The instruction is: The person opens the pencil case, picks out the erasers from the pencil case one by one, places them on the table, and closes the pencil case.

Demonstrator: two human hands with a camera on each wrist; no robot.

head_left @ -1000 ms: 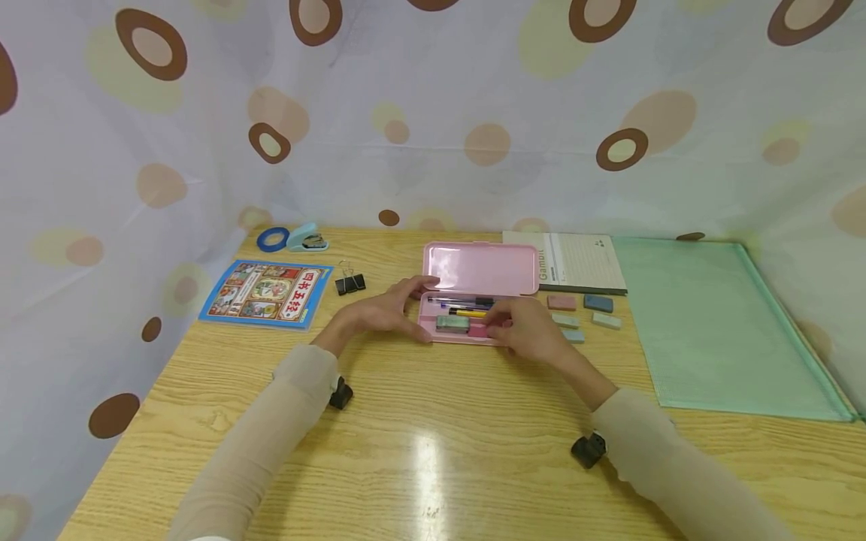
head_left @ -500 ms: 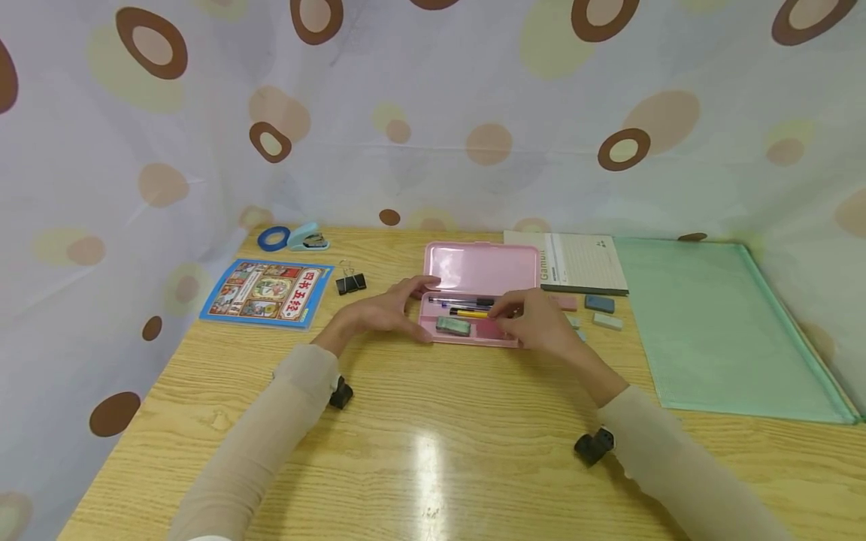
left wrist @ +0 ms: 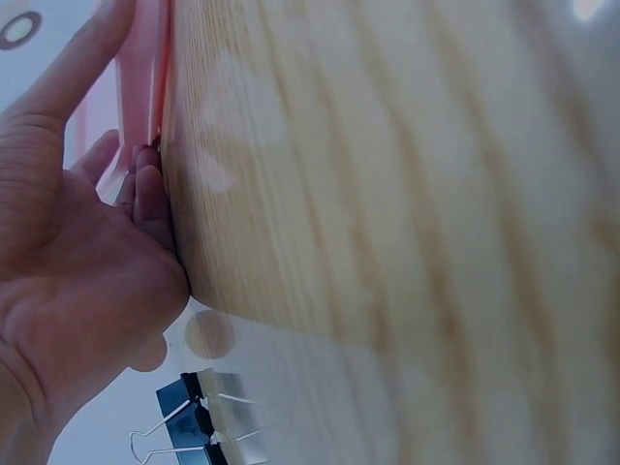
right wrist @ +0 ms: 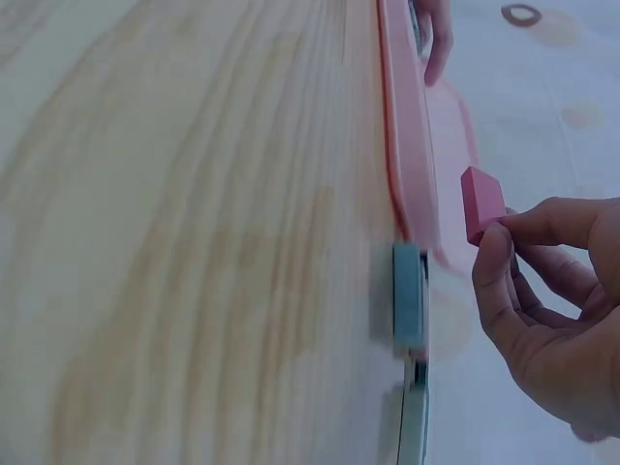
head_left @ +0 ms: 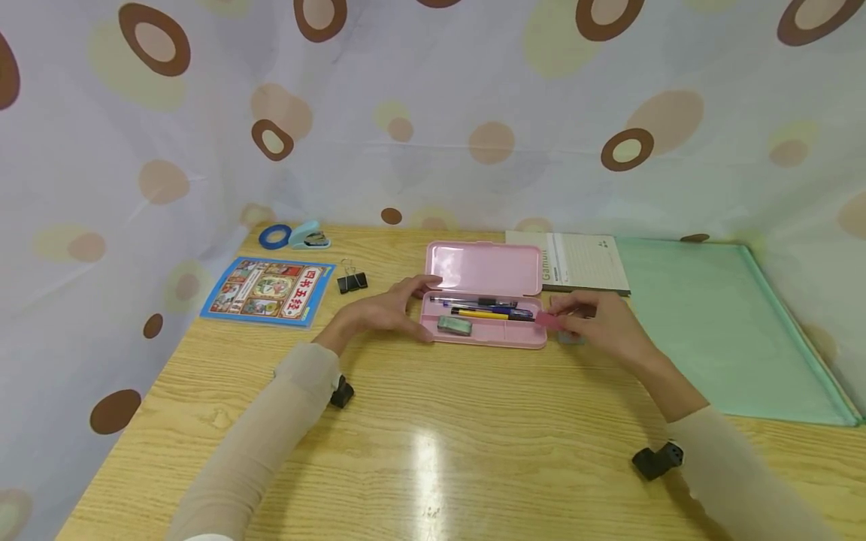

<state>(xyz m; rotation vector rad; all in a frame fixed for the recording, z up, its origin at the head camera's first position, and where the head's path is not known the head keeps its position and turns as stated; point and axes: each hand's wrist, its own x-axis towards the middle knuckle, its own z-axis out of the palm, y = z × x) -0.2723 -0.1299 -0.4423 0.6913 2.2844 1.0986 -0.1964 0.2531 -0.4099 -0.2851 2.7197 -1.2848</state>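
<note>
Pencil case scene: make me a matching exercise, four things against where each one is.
Things:
1. pink eraser
2. green eraser
3. binder clip
4. notebook

Places:
A. inside the pencil case
B. behind the case, to its right
C. pinched in the right hand
D. beside the picture book

Pairs: 1-C, 2-A, 3-D, 4-B

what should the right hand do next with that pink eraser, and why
Probably carry the pink eraser left over the open pencil case and set it beside the green eraser. The right hand pinches it in the air just off the case's right end, the tray's front strip looks free, and the left hand steadies the case's left end.
</note>
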